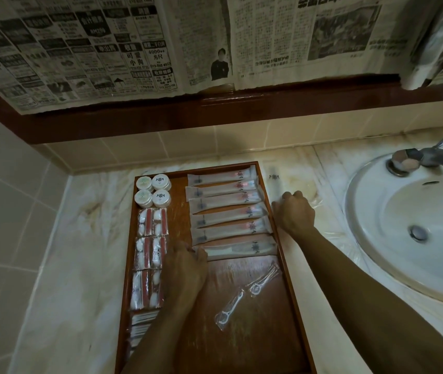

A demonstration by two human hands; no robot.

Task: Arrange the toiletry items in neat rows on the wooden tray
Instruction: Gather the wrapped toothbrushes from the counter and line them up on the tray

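Note:
A wooden tray lies on the marble counter. Several long sachets lie in a row down its right half. My left hand rests on the tray at the left end of the nearest sachet, fingers curled at its edge. Round white tubs sit at the far left corner, with red-and-white packets in a column below them. Two wrapped floss picks lie loose on bare wood. My right hand, fingers curled, is on the counter just right of the tray, on a clear sachet.
A white sink with a metal tap sits at the right. Tiled walls close the left and back sides. Newspaper hangs over a dark wooden ledge above the counter. A stack of flat packets fills the tray's near left.

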